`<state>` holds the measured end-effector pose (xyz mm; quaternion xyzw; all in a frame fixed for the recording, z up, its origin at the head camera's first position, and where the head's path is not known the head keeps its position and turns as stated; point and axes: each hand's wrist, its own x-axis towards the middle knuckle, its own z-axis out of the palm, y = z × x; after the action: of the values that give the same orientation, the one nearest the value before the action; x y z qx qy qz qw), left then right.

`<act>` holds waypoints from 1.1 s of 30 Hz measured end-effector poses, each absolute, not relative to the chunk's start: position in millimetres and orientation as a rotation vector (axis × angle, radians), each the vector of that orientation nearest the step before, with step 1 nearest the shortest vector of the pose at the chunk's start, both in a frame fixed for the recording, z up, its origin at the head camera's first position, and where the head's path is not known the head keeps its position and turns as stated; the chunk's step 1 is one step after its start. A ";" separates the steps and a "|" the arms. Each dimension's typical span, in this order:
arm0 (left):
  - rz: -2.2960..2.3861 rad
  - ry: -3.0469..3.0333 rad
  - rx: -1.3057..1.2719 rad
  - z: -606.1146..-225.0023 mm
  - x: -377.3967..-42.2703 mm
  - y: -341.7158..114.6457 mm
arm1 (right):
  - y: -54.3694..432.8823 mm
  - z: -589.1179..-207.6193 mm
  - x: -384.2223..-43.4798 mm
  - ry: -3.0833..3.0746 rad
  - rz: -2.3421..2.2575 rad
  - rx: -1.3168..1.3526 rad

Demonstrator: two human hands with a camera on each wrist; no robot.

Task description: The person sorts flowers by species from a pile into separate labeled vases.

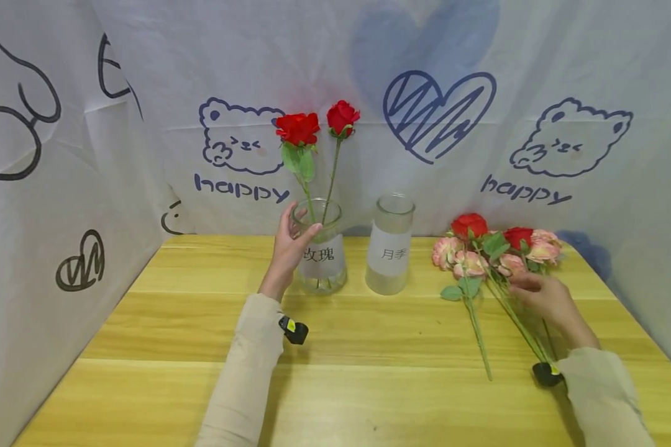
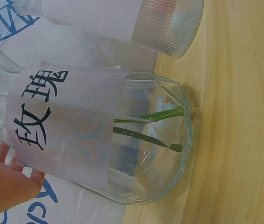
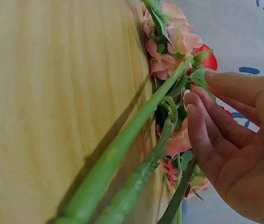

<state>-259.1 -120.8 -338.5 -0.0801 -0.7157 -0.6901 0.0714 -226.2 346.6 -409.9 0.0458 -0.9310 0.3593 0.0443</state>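
Note:
My left hand [image 1: 287, 253] holds the glass vase [image 1: 335, 282] by its neck, thumb on the near side and fingers round the left. Two red roses [image 1: 297, 128] stand upright in this vase; their cut stem ends [image 2: 169, 147] show near its base in the left wrist view. Over at the right, my right hand [image 1: 548, 302] reaches in among a pile of flowers with its fingers loosely bent. In the right wrist view its thumb tip overlaps a green leaf [image 3: 198, 77], with a gap between thumb and fingers. Red roses [image 1: 470, 225] and pink flowers [image 1: 470, 264] lie there.
Right of the held vase stands a second, narrower glass vase [image 1: 388, 282] with a paper label bearing black characters. Green stems [image 1: 478, 335] stretch from the pile toward the near side of the wooden table [image 1: 369, 397]. A printed white cloth [image 1: 324, 49] hangs behind.

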 end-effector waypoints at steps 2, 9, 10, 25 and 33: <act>-2.073 -2.152 -0.242 -338.9 -258.9 -120.5 | 346.8 -410.7 -225.8 -2.857 1.079 0.161; -2.064 -2.156 -0.237 -339.3 -257.7 -120.1 | 346.5 -414.1 -224.6 -2.907 1.064 0.191; -2.065 -2.153 -0.237 -339.5 -257.8 -120.1 | 346.2 -414.5 -224.5 -2.916 1.076 0.191; -2.078 -2.128 -0.239 -361.9 -280.8 -124.8 | 338.4 -415.4 -227.9 -3.023 1.114 0.297; -2.041 -2.120 -0.254 -366.5 -282.4 -124.4 | 338.2 -415.2 -229.2 -2.985 1.263 0.246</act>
<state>-282.4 -124.4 -366.5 -0.0857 -0.7146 -0.6879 0.0938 -229.2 338.2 -415.2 0.0754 -0.9170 0.3880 -0.0547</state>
